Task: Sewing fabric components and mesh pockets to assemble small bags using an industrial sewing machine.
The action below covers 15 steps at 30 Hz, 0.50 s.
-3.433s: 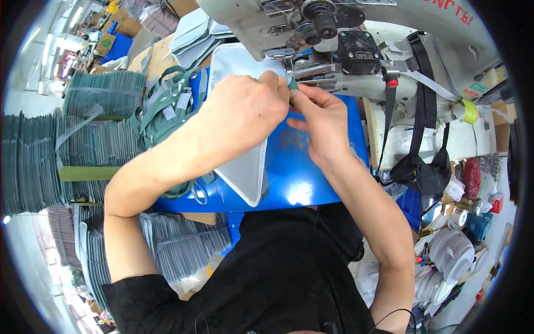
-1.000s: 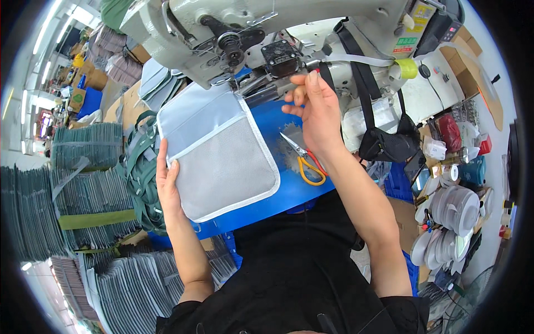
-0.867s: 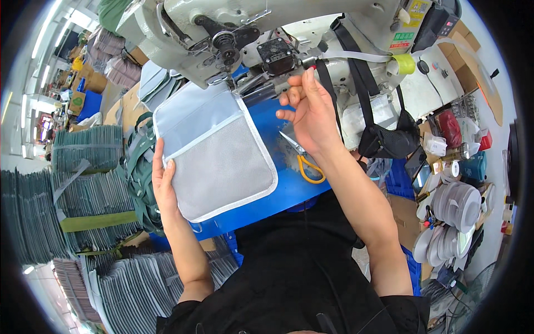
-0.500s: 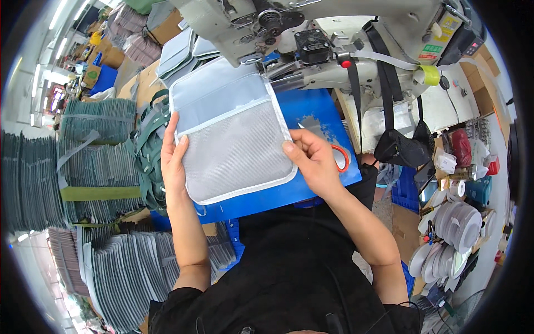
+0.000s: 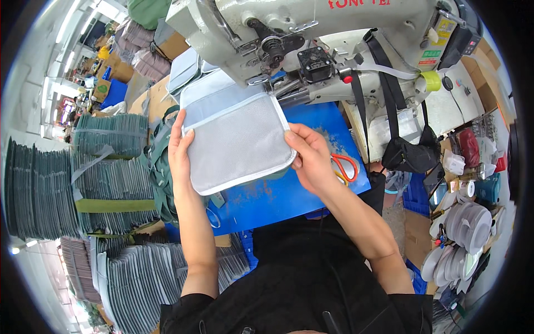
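Over blue table (image 5: 289, 195), both hands (image 5: 181, 153) (image 5: 311, 158) grip mesh pouch (image 5: 236, 139).

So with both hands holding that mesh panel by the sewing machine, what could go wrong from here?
The mesh panel has its top corner close to the sewing machine head, so fabric might snag there. The right hand lies beside the orange-handled scissors and could knock them. The left hand grips only the edge; it may slip.
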Available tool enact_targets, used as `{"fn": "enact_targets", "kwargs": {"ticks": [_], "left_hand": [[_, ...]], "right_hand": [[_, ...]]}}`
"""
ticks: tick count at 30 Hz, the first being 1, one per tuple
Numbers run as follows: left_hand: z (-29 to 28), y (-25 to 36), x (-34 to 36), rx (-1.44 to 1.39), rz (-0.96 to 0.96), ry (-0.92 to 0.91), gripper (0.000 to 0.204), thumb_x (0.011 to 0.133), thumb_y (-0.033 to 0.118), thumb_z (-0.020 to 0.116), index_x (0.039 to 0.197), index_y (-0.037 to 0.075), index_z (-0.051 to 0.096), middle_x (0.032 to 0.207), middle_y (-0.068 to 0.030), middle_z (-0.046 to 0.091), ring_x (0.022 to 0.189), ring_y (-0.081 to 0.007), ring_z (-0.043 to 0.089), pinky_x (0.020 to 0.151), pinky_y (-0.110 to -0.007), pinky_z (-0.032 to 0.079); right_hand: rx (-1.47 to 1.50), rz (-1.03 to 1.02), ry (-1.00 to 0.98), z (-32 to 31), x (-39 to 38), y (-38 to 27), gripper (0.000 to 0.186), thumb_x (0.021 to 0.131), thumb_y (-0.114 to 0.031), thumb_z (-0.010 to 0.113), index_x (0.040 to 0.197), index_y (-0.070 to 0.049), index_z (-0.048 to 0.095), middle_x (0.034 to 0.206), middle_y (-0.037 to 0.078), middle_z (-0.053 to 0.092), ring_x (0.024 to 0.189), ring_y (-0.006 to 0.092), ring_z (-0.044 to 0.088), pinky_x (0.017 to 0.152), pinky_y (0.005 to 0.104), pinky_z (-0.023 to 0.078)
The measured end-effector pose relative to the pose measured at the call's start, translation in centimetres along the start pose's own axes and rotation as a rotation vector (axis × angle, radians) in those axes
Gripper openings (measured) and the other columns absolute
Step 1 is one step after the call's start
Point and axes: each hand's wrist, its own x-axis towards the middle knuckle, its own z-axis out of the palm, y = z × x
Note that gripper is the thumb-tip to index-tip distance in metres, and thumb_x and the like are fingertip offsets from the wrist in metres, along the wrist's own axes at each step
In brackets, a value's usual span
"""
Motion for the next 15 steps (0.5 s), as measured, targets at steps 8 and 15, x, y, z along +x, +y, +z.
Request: {"fn": "enact_targets", "kwargs": {"ticks": [8, 15], "left_hand": [[-0.4, -0.7, 6.5, 0.042, -0.019, -0.093, 0.063, 0.093, 0.017, 0.067, 0.153, 0.005, 0.05, 0.154, -0.0121, 0.05, 0.136, -0.0218, 0.051, 0.113, -0.031, 0.038], [-1.5, -0.5, 7.9, -0.075, -0.136, -0.009, 0.057, 0.095, 0.019, 0.068, 0.145, -0.005, 0.053, 0.137, -0.0158, 0.062, 0.118, -0.0202, 0.062, 0.101, -0.028, 0.046]], "right_hand": [[-0.186, -0.078, 0.061, -0.4, 4.5, -1.2, 0.026, 0.103, -0.023, 0.065, 0.117, -0.002, 0.067, 0.073, -0.006, 0.057, 0.056, 0.0025, 0.044, 0.049, 0.02, 0.034], [-1.179, -1.227, 0.404, 0.4, 0.0, -19.7, 0.025, 0.103, -0.015, 0.065, 0.126, -0.005, 0.068, 0.118, 0.004, 0.07, 0.098, 0.0073, 0.062, 0.085, 0.0222, 0.049]]}}
